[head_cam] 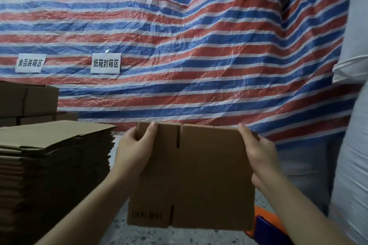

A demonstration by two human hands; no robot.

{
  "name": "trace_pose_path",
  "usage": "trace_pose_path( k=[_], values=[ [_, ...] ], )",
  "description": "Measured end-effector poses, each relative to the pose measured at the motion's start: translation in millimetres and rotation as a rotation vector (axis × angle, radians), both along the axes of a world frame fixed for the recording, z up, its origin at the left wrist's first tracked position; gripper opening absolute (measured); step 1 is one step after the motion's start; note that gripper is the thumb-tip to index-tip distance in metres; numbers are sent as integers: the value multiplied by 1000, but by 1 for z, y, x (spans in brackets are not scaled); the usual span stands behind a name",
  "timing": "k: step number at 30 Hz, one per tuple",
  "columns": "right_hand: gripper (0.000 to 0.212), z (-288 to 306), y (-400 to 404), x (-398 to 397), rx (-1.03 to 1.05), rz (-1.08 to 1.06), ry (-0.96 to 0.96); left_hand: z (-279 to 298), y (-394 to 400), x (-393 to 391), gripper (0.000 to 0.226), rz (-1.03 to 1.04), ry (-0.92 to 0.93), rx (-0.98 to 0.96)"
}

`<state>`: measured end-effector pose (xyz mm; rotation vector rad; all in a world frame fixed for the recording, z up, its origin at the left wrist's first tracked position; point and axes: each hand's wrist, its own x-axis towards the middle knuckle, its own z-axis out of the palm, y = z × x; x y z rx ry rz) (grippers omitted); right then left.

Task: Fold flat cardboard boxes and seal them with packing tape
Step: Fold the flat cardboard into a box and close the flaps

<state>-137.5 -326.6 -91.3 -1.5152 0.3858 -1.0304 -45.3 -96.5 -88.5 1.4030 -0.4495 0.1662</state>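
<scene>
A flat brown cardboard box [201, 177] is held up in front of me, its slotted flaps at top and bottom and dark printed text near its lower left corner. My left hand [135, 151] grips its upper left edge, thumb on the near face and fingers behind. On the upper right edge sits my right hand [260, 153], thumb on top and fingers wrapped behind the board. No packing tape is in view.
A tall stack of flat cardboard boxes [53, 163] stands at the left, with assembled boxes [27, 101] behind it. A red, white and blue striped tarp [199, 55] with two paper signs hangs ahead. White sacks [354, 145] rise at the right; orange and blue objects [264, 225] lie on the speckled floor.
</scene>
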Motion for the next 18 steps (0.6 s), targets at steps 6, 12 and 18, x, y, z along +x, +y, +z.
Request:
trace_pose_path(
  k=[6, 12, 18],
  values=[
    [39, -48, -6, 10, 89, 31, 69, -33, -13, 16, 33, -45, 165, 20],
    [32, -52, -1, 21, 60, 65, 84, -46, -13, 36, 33, -24, 278, 40],
    [30, -49, 0, 22, 64, 74, 84, -49, -12, 46, 28, -7, 282, 35]
  ],
)
